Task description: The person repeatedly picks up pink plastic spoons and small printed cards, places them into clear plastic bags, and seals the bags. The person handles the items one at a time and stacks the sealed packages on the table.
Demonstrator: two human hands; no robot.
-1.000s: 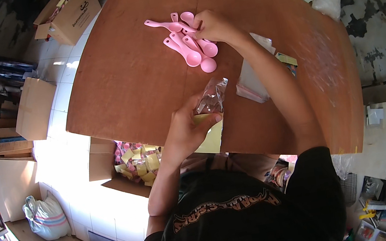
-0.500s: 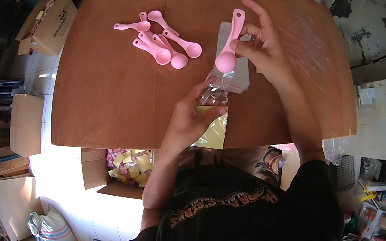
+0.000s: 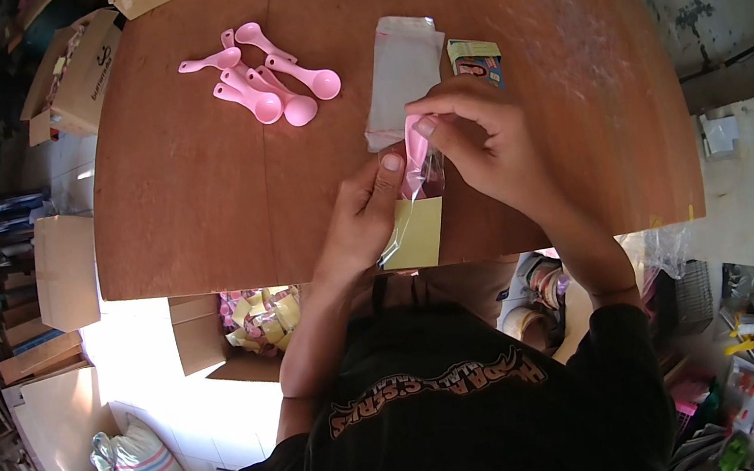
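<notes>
A brown wooden table (image 3: 196,215) stands on sunlit white floor tiles (image 3: 188,413) among cardboard boxes (image 3: 67,270).

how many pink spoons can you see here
6, perhaps more hidden in the overlap. Five lie in the cluster of pink spoons at the table's far left; one pink spoon is pinched by the right hand, going into a clear bag.

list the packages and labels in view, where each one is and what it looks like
Clear bag: held by both hands at the table's near edge, small, see-through, with a yellow card at its lower end and a pink spoon going in.
Bag stack: flat on the table beyond the hands, whitish oblong.
Printed card: right of the stack, small, green and blue.
Cardboard boxes: floor, upper left, brown.
Sack: floor, lower left, white with stripes.
</notes>
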